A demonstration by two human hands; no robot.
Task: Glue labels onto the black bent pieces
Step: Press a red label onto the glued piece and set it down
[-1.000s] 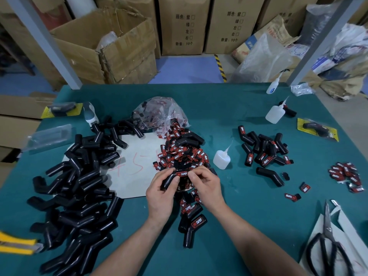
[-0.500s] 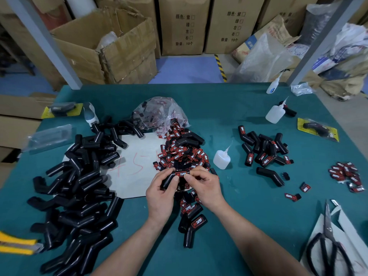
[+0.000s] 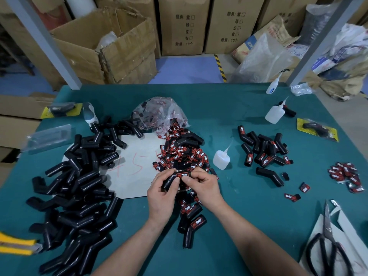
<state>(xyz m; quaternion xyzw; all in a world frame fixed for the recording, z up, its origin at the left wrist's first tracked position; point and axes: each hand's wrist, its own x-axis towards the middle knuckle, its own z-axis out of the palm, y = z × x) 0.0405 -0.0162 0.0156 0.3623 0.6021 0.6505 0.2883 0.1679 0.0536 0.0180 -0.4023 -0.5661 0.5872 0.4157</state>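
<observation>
My left hand (image 3: 162, 193) grips a black bent piece (image 3: 170, 180) just above the table, near its middle. My right hand (image 3: 205, 189) pinches the other end, its fingers on a red-and-black label (image 3: 182, 174) lying on the piece. Behind the hands spreads a heap of loose labels (image 3: 180, 152). A large pile of unlabelled black bent pieces (image 3: 77, 188) fills the left side. Labelled pieces (image 3: 192, 222) lie under my wrists, and more labelled pieces (image 3: 262, 150) sit at the right. A small glue bottle (image 3: 221, 159) stands right of the label heap.
A clear bag of labels (image 3: 159, 114) sits behind the heap. Two more glue bottles (image 3: 274, 114) stand at the far right. Scissors (image 3: 325, 244) lie on white card at the near right, a small label pile (image 3: 346, 176) beyond them. A yellow cutter (image 3: 16, 245) sits at the near left edge.
Both hands stay on the same bent piece; the right fingers have shifted slightly along the label. Nothing else moved.
</observation>
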